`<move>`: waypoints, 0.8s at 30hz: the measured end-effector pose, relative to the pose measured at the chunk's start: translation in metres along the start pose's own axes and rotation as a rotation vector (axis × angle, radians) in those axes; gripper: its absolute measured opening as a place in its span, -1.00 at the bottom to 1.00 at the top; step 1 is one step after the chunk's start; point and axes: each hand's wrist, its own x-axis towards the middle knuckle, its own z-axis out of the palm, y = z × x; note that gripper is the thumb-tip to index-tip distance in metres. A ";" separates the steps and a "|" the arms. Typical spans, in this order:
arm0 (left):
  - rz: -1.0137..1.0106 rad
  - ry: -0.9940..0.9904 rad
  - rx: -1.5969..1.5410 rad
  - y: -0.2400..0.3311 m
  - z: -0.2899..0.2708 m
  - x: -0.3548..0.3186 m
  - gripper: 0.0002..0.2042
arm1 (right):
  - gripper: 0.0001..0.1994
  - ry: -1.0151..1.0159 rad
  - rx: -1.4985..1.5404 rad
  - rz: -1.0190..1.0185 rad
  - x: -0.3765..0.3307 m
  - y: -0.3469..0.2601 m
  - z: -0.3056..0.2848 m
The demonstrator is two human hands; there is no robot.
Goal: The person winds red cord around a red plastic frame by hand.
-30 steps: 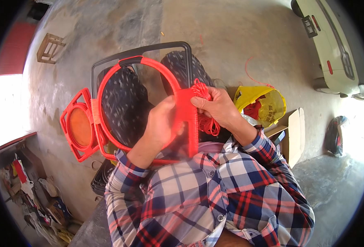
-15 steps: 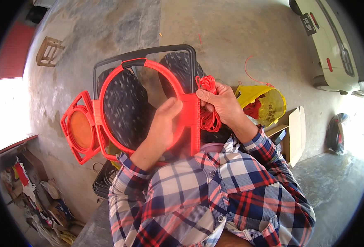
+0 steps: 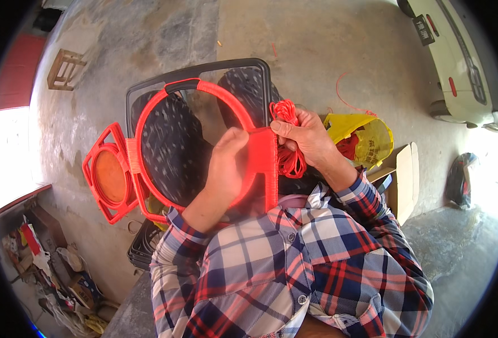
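Across my lap lies a black frame [image 3: 198, 69] with a large ring [image 3: 150, 118] and side bars, much of it wrapped in red cord. My left hand [image 3: 225, 163] grips the ring's right side beside the broad wrapped joint [image 3: 262, 155], its fingers partly hidden. A looped bundle of red cord [image 3: 284, 112] is in my right hand [image 3: 311, 138], pinched between thumb and fingers at the joint's right edge; more loops hang below. On the left, a smaller ring section [image 3: 111, 173], also red-wrapped, is joined to the frame.
Right of my knees sit a yellow bag [image 3: 375, 142] holding red cord and an open cardboard box [image 3: 408, 180]. A small wooden stool [image 3: 65, 69] stands far left, a vehicle [image 3: 457, 67] far right. Clutter [image 3: 63, 276] fills the lower left, and a dark bag [image 3: 461, 180] lies right.
The joint's right edge and my right hand with the cord bundle have shifted slightly right. My left hand keeps its place on the ring, with its thumb a little higher.
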 end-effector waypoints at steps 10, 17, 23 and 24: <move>0.017 -0.097 -0.052 -0.003 -0.009 0.007 -0.91 | -0.85 0.016 -0.013 0.008 0.000 0.001 -0.003; 0.024 0.018 0.058 -0.006 0.006 0.010 -0.91 | -0.87 0.037 0.045 0.015 0.004 0.002 -0.012; 0.033 -0.124 0.080 -0.001 -0.014 0.016 -0.92 | -0.93 0.090 0.112 -0.022 -0.004 0.004 -0.008; 0.033 -0.129 0.079 0.002 -0.013 0.016 -0.92 | -0.94 0.087 0.141 -0.014 -0.004 0.005 -0.009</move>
